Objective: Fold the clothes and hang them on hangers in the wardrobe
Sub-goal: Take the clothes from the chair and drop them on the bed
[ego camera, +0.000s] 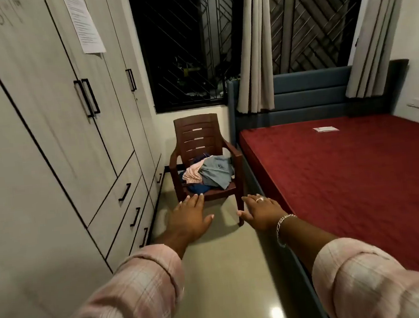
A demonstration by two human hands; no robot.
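Observation:
A heap of clothes (208,172) in pink, grey-green and dark blue lies on the seat of a brown plastic chair (198,134) by the window. Both my arms stretch forward, palms down, fingers straight. My left hand (190,217) and my right hand (260,211) hover in front of the chair and hold nothing. The right hand wears a ring and a bracelet. The tall pale wardrobe (47,109) runs along the left wall with its doors closed. No hangers show.
A bed with a red mattress (343,167) and blue headboard fills the right side; a small white paper (325,129) lies on it. A strip of glossy floor (226,271) runs between wardrobe and bed to the chair. Curtains (254,46) hang at the dark grilled window.

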